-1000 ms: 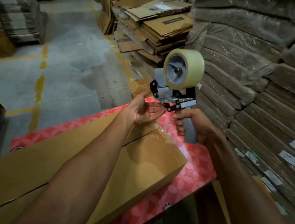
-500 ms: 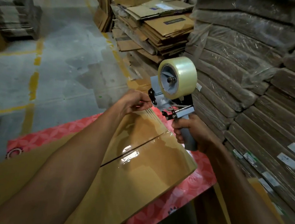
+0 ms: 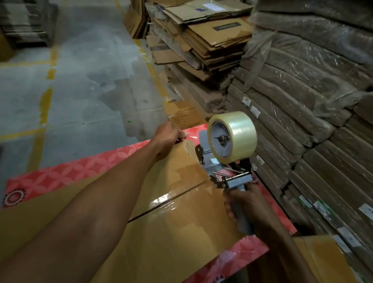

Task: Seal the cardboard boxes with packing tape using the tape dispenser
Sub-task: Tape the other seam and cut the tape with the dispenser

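A flat brown cardboard box (image 3: 173,240) lies on a table with a red floral cover (image 3: 67,172). Glossy clear tape shows along its centre seam (image 3: 167,201). My left hand (image 3: 168,135) reaches to the box's far end, with its fingers curled over that edge. In my right hand (image 3: 249,206) is the handle of the tape dispenser (image 3: 229,178), gripped tightly and held just above the box's right part. Its clear tape roll (image 3: 237,136) stands upright above the blade.
Another brown box (image 3: 326,275) sits low at the right, beside the table. Plastic-wrapped stacks of flat cardboard (image 3: 317,107) wall in the right side. A loose pile of flattened cartons (image 3: 211,38) lies behind. Concrete floor with yellow lines (image 3: 46,99) spreads to the left.
My left hand went from open beside the dispenser to the box's far edge and curled over it. The dispenser dropped lower and nearer to me over the box.
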